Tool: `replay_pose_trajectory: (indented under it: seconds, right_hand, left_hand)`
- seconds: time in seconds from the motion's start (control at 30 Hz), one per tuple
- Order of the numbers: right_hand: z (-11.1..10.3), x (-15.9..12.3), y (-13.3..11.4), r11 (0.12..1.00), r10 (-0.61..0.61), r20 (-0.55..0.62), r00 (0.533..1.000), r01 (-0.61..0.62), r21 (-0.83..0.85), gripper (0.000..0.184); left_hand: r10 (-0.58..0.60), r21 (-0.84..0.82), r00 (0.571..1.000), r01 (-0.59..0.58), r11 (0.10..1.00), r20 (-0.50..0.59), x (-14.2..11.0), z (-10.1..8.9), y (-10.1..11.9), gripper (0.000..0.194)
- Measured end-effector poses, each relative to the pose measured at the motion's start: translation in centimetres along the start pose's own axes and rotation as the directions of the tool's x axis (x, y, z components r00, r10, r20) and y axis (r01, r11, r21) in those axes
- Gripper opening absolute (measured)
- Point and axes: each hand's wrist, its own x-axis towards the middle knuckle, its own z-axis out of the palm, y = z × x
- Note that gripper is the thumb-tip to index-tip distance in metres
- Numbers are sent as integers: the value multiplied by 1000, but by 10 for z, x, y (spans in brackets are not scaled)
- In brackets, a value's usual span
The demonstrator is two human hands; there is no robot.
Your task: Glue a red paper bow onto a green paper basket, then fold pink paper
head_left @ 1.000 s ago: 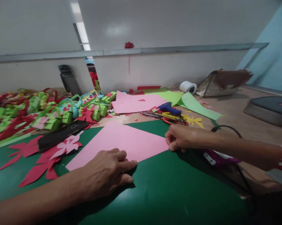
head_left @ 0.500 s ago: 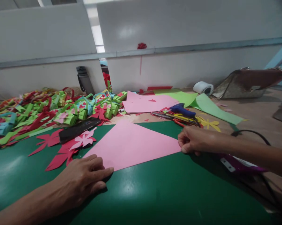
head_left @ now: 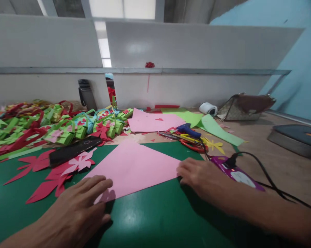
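Observation:
A pink paper folded into a triangle (head_left: pixel 134 168) lies on the green mat (head_left: pixel 155 220). My left hand (head_left: pixel 80 210) lies flat, fingers stretched out, its fingertips on the triangle's near left corner. My right hand (head_left: pixel 196 175) rests palm down at the triangle's right tip, fingers loosely extended and touching the paper's edge. Neither hand grips anything.
Red and pink paper flowers (head_left: pixel 57 170) and a black phone (head_left: pixel 74 151) lie left of the triangle. Green and red paper baskets (head_left: pixel 54 125) pile up at the left. Pink sheets (head_left: pixel 155 122), green sheets (head_left: pixel 217 127), a blue glue gun (head_left: pixel 187 130), scissors (head_left: pixel 194 146), a purple device with cable (head_left: pixel 235 172), a tape roll (head_left: pixel 208 109), a bag (head_left: pixel 245 106) lie behind.
My left hand slid left along the paper's near edge to its corner. My right hand opened from a pinch at the right tip to lie flat. The camera tilted and shifted.

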Motion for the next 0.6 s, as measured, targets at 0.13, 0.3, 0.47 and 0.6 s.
replay_pose_trajectory:
  seconds: [0.13, 0.3, 0.47, 0.6]
  right_hand:
    - [6, 3, -39, 966, -138, 35, 990, 127, 227, 57]
    - [11, 26, -30, 961, -185, 22, 982, 176, 215, 56]
    - [22, 29, 4, 989, -125, -84, 989, 117, -92, 38]
    - [26, 18, -2, 935, -267, -114, 957, 229, -270, 25]
  left_hand:
    - [-62, -206, 982, 98, 974, 176, 48, 2, 21, 56]
    - [-73, -421, 886, 289, 860, 459, 82, 8, 34, 80]
    - [-81, -439, 852, 346, 829, 518, 74, 8, 29, 81]
    - [-98, -457, 854, 366, 811, 511, 68, 12, 26, 75]
